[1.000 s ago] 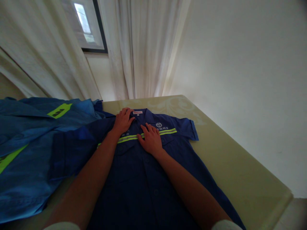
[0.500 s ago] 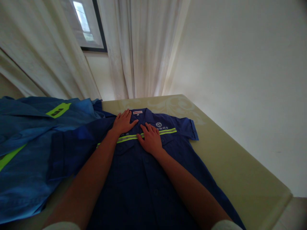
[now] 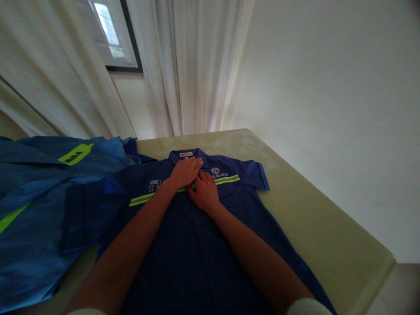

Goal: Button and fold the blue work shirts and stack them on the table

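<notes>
A dark blue short-sleeved work shirt (image 3: 197, 245) with a yellow-green reflective stripe lies face up on the pale table (image 3: 315, 227), collar away from me. My left hand (image 3: 184, 171) and my right hand (image 3: 206, 192) meet at the middle of the chest, just below the collar. Both touch the front opening. The left hand's fingers are held together and lie over the right hand's fingertips, which are bent onto the cloth. Both seem to pinch the shirt front. What lies between the fingertips is hidden.
A heap of lighter blue work clothes (image 3: 36, 210) with reflective patches covers the table's left side. White curtains (image 3: 183, 65) and a window (image 3: 108, 30) stand behind the table. A plain wall (image 3: 328, 109) runs along the right, past the table's right edge.
My left hand has slid right from beside the collar to the middle of the chest and now touches my right hand. The right hand has barely moved.
</notes>
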Available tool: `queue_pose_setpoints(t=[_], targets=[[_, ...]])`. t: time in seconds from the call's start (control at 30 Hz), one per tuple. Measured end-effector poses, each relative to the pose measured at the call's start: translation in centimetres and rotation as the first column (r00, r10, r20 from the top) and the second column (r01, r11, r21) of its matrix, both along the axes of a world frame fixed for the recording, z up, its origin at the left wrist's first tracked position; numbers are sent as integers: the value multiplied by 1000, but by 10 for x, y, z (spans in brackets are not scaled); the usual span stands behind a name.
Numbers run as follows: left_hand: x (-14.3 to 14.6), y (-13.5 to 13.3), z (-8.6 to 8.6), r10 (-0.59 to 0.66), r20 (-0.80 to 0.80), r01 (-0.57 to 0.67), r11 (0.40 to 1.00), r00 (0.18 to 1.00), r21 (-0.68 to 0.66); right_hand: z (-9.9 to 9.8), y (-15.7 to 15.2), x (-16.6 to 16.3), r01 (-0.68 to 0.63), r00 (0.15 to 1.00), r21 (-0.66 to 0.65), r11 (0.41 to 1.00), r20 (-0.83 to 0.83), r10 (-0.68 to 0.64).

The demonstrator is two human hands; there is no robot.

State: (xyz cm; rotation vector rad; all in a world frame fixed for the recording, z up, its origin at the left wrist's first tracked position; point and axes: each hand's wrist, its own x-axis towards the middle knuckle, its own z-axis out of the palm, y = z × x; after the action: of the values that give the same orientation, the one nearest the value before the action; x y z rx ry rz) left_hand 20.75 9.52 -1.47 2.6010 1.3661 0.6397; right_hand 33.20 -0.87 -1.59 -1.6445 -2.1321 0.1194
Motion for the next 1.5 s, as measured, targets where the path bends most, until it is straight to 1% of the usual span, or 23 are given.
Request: queue_pose_setpoints(t=[0.07, 0.17, 0.3, 0.4, 0.47, 0.53, 0.6, 0.67, 0.73, 0.83, 0.9, 0.93, 1.0, 1.03, 1.07, 1.1, 1.13, 1.17, 1.23, 1.27, 1.33, 1.43, 1.5], targets=[[4, 1, -6, 43, 6, -42, 999, 999, -26, 1, 0, -1, 16, 1000, -2, 1000, -2, -16], [1, 3, -15, 57, -4, -57, 998, 998, -33, 2, 0, -2, 18, 1000, -15, 1000, -7, -18], [-1, -1, -19, 83, -12, -83, 996, 996, 14, 1, 3, -1, 12, 999, -8, 1000, -42, -12], [1, -11, -16, 242, 22, -243, 964, 970, 108, 1, 6, 4, 27, 994, -29, 999, -104, -30], [-4, -23, -13, 316, -3, -314, 944, 949, 106, 0, 9, 7, 64, 983, -49, 997, -171, -72], [-15, -41, -11, 285, -103, -284, 959, 953, 28, -1, 11, 9, 106, 962, -59, 993, -245, -117], [-28, -67, -10, 238, -177, -245, 969, 955, -21, -1, 14, 9, 136, 939, -47, 990, -313, -144], [-37, -101, -11, 252, -173, -252, 967, 952, 21, 2, 18, 11, 162, 915, -43, 986, -368, -166], [-37, -141, -13, 247, -152, -239, 969, 957, 66, 11, 24, 21, 195, 894, -79, 977, -394, -211], [-26, -197, -19, 138, -158, -129, 990, 978, 62, 32, 34, 57, 274, 872, -144, 951, -379, -309], [-17, -220, -21, 63, -166, -56, 997, 984, 48, 46, 34, 94, 360, 851, -156, 920, -348, -392], [-14, -227, -22, 44, -165, -37, 998, 985, 43, 51, 31, 114, 428, 831, -154, 891, -320, -455], [-10, -233, -21, 38, -160, -32, 999, 986, 39, 55, 20, 149, 605, 751, -144, 783, -222, -622], [-10, -234, -20, 42, -159, -36, 999, 986, 40, 53, 13, 164, 672, 706, -152, 725, -165, -689], [-10, -234, -20, 42, -163, -36, 999, 986, 40, 49, 5, 176, 711, 676, -167, 683, -108, -729], [-10, -234, -19, 38, -170, -31, 999, 985, 40, 43, -3, 185, 721, 671, -186, 668, -57, -739], [-11, -235, -19, 34, -176, -27, 999, 984, 43, 36, -10, 191, 706, 691, -196, 681, -24, -723], [-12, -237, -20, 32, -179, -23, 999, 983, 48, 29, -16, 195, 680, 721, -188, 709, -4, -693], [-15, -243, -23, 28, -177, -17, 998, 984, 63, 14, -24, 199, 634, 768, -130, 762, -4, -640], [-16, -246, -24, 25, -174, -13, 998, 984, 68, 8, -25, 200, 624, 777, -99, 775, -22, -629], [-18, -250, -22, 17, -166, -6, 998, 986, 69, -1, -24, 203, 627, 772, -63, 776, -80, -630], [-10, -246, -9, 28, -145, -18, 997, 989, 71, -9, -15, 213, 618, 770, -7, 786, -197, -607], [7, -234, 5, 78, -125, -68, 995, 989, 79, -13, -8, 221, 596, 765, 25, 802, -320, -559]])
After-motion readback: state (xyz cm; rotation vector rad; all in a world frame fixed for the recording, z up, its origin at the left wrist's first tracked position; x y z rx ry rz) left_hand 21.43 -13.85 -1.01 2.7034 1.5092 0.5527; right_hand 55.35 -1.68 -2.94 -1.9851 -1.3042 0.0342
